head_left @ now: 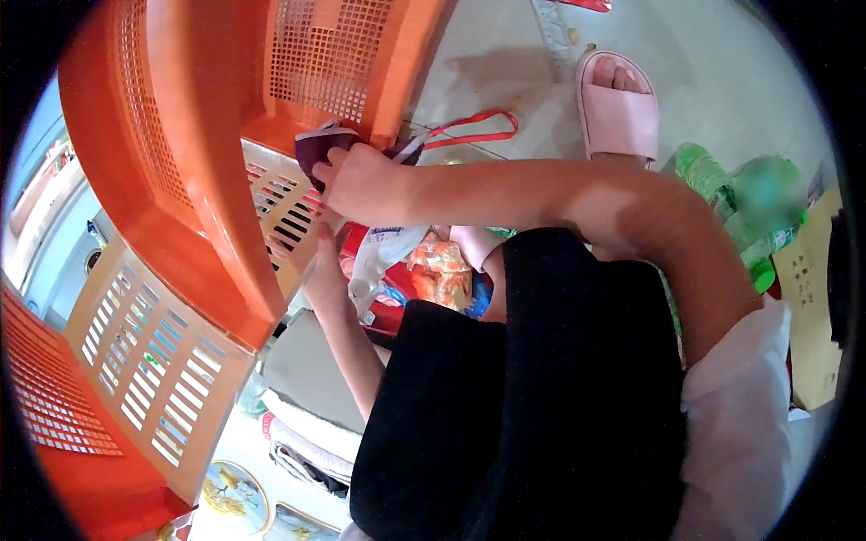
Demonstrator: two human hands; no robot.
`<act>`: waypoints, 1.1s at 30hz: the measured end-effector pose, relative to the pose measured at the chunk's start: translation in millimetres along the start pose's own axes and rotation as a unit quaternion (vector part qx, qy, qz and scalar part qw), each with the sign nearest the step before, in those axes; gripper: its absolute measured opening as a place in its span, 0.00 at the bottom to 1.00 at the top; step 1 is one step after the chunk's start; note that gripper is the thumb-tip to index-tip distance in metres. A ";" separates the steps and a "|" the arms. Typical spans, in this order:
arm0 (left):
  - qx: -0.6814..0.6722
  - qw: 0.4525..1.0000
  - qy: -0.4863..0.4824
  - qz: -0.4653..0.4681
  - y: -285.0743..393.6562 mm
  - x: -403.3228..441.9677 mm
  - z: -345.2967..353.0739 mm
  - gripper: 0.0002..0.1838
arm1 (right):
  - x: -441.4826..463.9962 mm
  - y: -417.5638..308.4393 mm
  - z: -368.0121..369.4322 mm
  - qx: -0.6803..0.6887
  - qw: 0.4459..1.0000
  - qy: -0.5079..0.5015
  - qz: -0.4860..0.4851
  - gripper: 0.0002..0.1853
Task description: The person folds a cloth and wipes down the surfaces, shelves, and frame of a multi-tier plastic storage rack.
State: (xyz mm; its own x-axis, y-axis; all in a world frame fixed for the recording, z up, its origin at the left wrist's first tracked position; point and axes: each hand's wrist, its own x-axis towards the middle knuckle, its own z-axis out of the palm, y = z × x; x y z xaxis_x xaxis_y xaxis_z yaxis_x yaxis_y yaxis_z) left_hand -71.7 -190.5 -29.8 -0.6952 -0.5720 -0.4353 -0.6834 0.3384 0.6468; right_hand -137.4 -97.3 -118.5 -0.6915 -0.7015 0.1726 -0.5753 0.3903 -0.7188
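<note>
Orange plastic rack (221, 162) at far left, its near wall running obliquely from upper left to lower right; a lower slatted panel (227, 374), beige, slopes beneath it. At the foot of the view, a gold-rimmed oval picture (234, 496) lies left of folded white fabric (311, 433).

Left hand (320, 266): raised to the upper slatted panel (266, 151), fingers partly visible through the slots and thumb extended upward near the edge; whether it grips firmly cannot be told.

Right hand (361, 185): just above and right of the left hand, palm downward, fingers bent closed upon a dark purple cloth (311, 155). The cloth is bunched at the panel's upper right edge; its long axis runs roughly crosswise, one end pointing left toward the rack, the other right. The grip takes it near mid-length, the larger visible fold projecting left beyond the fingers and a smaller part emerging behind the wrist. A red strap loop (469, 142) extends rightward from beside that smaller part; any attachment is unclear.

Below the right forearm, a whitish plastic bag (388, 252) adjoins an orange-and-white packet (442, 275). Farther right: a pink slipper (622, 126) on a foot, green plastic bottles (704, 171), and a printed cardboard box (816, 307) at the margin.
</note>
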 end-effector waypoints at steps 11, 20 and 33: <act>-0.032 0.999 -0.005 0.033 2.9 -2.4 8.1 0.37 | 21.0 11.7 -42.5 0.217 0.946 -0.227 0.078 0.16; -0.019 0.996 -0.073 0.038 -10.4 2.0 -19.3 0.35 | 28.3 13.8 -24.7 0.500 0.850 -0.165 -0.025 0.18; 0.150 0.979 -0.068 0.120 -7.5 5.1 -16.4 0.30 | -8.1 20.4 -6.8 0.079 0.995 -0.060 -0.022 0.13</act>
State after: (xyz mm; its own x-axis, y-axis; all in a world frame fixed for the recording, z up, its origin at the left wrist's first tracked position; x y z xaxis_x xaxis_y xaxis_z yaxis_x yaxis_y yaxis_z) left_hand -66.4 -208.1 -26.6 -0.8535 -0.3512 -0.3851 -0.5167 0.6664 0.5375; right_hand -146.5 -79.7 -129.9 -0.6045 -0.7856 0.1318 -0.5220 0.2657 -0.8105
